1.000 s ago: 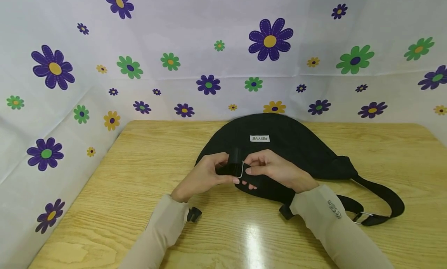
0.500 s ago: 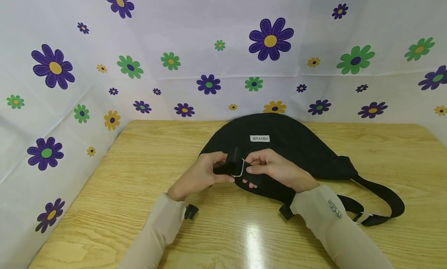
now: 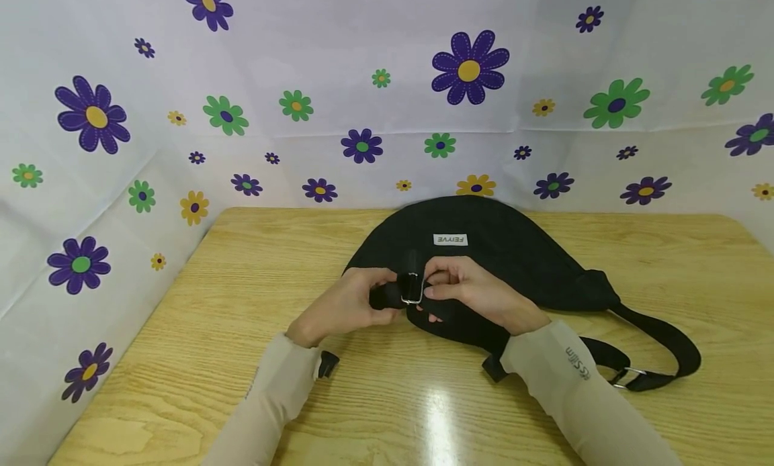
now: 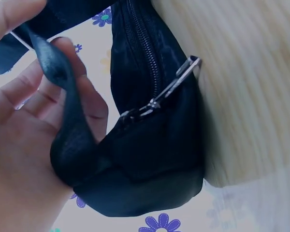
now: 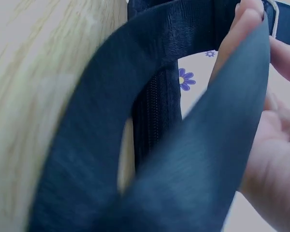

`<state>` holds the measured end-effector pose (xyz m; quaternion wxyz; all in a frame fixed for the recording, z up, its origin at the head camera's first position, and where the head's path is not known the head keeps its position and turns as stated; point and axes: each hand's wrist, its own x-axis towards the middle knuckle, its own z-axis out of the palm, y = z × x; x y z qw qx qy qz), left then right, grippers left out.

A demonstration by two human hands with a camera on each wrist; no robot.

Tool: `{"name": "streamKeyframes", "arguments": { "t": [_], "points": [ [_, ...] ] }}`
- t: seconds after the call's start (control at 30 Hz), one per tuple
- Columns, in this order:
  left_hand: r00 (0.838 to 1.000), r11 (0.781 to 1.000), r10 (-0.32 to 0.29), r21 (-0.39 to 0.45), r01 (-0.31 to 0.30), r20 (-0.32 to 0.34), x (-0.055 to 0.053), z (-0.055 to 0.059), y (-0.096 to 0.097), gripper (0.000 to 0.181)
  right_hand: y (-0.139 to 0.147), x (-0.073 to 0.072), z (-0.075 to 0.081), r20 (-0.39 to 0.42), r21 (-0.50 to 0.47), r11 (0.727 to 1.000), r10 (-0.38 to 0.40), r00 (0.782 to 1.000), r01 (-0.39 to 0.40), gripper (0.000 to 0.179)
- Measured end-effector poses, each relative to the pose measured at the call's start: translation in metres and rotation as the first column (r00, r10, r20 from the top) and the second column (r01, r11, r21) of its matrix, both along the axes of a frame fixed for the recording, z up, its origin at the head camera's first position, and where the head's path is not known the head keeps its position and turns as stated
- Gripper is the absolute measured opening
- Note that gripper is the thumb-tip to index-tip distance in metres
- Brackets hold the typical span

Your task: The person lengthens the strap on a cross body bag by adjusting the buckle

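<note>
A black waist bag (image 3: pixel 496 251) with a white label (image 3: pixel 450 240) lies at the back of the table. In front of it my left hand (image 3: pixel 341 305) grips the black webbing strap (image 3: pixel 385 296) beside a silver rectangular slider buckle (image 3: pixel 412 301). From the other side my right hand (image 3: pixel 480 293) pinches the strap right at the slider. In the left wrist view, the strap (image 4: pixel 72 130) runs from the bag's end past the palm, near a zipper (image 4: pixel 146 53). A wide strap loop (image 5: pixel 198 145) crosses the right wrist view and hides part of the right hand (image 5: pixel 275 159).
Another strap section (image 3: pixel 683 348) with a metal slider curves over the table (image 3: pixel 242 264) at the right. Black clip ends (image 3: pixel 328 364) show beside the left sleeve and near the right sleeve. A white flowered cloth (image 3: pixel 363 70) hangs behind and at the left.
The slider has turned to show its frame more fully, and the strap loop at it has shifted. My left hand has moved slightly left; the right stays nearly in place.
</note>
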<state>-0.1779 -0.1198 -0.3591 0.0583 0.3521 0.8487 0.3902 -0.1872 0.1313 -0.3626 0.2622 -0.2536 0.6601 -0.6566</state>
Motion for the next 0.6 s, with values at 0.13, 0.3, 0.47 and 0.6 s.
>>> {"name": "streamKeyframes", "arguments": {
  "t": [0.13,0.3,0.47,0.6],
  "points": [
    [1.000,0.999,0.016,0.027,-0.016,0.018,0.001,0.001,-0.001,0.040,-0.004,0.002,0.002,0.000,0.009,0.999,-0.032,0.999,0.032,0.033],
    [0.999,0.999,0.015,0.042,-0.016,0.028,0.001,0.001,-0.002,0.038,-0.012,0.005,0.005,-0.115,0.021,1.000,-0.006,0.993,0.009,0.048],
    [1.000,0.998,-0.002,0.055,0.001,0.026,0.001,0.002,-0.003,0.035,-0.022,0.010,0.006,-0.208,0.092,0.993,-0.057,0.977,0.077,0.045],
    [0.999,0.998,-0.013,0.054,0.010,0.045,0.001,0.003,-0.003,0.036,-0.024,0.014,0.009,-0.271,0.167,0.972,-0.114,0.956,0.163,0.052]
  ]
}}
